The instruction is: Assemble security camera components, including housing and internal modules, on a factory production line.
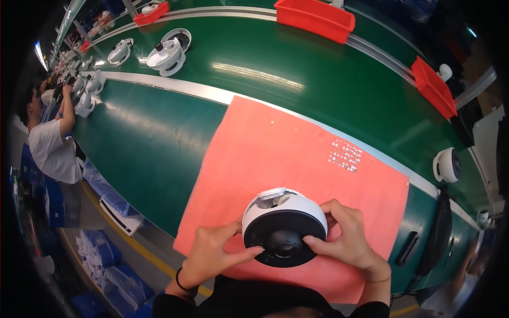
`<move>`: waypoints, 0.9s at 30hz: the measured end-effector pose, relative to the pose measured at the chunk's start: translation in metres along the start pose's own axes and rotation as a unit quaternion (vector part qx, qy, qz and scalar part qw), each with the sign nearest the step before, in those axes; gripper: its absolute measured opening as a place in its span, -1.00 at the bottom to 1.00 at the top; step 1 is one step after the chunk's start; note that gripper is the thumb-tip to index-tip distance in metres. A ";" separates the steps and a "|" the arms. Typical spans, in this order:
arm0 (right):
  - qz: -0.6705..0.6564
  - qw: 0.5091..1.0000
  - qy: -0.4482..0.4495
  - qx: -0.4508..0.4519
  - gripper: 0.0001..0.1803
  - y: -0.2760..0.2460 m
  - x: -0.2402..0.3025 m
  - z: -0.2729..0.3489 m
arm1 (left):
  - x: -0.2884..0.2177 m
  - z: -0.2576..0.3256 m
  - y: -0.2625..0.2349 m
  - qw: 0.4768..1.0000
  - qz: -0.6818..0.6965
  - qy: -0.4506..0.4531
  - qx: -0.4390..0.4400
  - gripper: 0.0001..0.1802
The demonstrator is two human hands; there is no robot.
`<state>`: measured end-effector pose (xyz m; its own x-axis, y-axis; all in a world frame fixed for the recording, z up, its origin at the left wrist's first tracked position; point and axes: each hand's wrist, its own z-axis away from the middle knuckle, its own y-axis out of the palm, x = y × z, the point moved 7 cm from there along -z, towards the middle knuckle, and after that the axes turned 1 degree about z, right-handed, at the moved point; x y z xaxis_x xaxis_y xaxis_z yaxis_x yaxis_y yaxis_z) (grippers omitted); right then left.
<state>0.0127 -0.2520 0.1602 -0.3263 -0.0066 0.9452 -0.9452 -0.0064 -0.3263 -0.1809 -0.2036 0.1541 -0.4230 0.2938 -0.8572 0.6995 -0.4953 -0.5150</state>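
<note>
A long green surface (159,143) curves across the view, carrying red bins (315,18) along its far edge and a pink mat (275,159) at its near edge, with a patch of small shiny screws (344,155) near the mat's right side. Over the near end of the mat, a round white-and-black camera (284,225) is held between both hands. The left hand (212,254) pinches its lower left rim with thumb and fingertips, while the right hand (344,236) curls around its right side, gripping.
</note>
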 end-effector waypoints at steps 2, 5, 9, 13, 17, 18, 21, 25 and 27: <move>0.130 0.988 -0.073 -0.026 -0.74 -0.005 0.010 -0.003 | 0.004 -0.002 0.001 0.995 -0.074 -0.040 0.052 -0.67; 0.173 0.979 -0.079 -0.071 -0.74 -0.010 0.003 -0.006 | -0.004 -0.011 -0.002 0.986 -0.152 -0.028 0.063 -0.67; 0.202 0.976 -0.067 -0.044 -0.75 -0.004 -0.004 -0.014 | -0.010 -0.023 -0.008 0.985 -0.152 -0.023 0.078 -0.64; 0.258 0.964 -0.064 -0.003 -0.72 0.002 -0.001 -0.023 | -0.003 -0.022 -0.010 0.976 -0.188 -0.025 0.109 -0.64; 0.288 0.952 -0.102 -0.017 -0.68 0.002 0.002 -0.026 | 0.002 -0.024 -0.012 0.972 -0.190 -0.031 0.134 -0.65; 0.299 0.948 -0.107 -0.011 -0.69 0.003 0.004 -0.026 | 0.002 -0.025 -0.013 0.972 -0.190 -0.032 0.135 -0.65; 0.349 0.933 -0.090 0.011 -0.70 0.004 0.011 -0.027 | 0.000 -0.026 -0.017 0.972 -0.188 -0.029 0.138 -0.65; 0.373 0.916 -0.131 -0.067 -0.66 0.002 0.050 -0.029 | 0.000 -0.026 -0.023 0.973 -0.183 -0.027 0.136 -0.64; 0.333 0.921 -0.197 -0.038 -0.64 0.016 0.063 -0.025 | -0.002 -0.029 -0.027 0.974 -0.176 -0.021 0.138 -0.64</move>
<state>-0.0236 -0.2274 0.2141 -0.8194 -0.3473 0.4560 -0.5397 0.1995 -0.8179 -0.1825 -0.1673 0.1695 -0.6366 0.4544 -0.6232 0.3268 -0.5730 -0.7516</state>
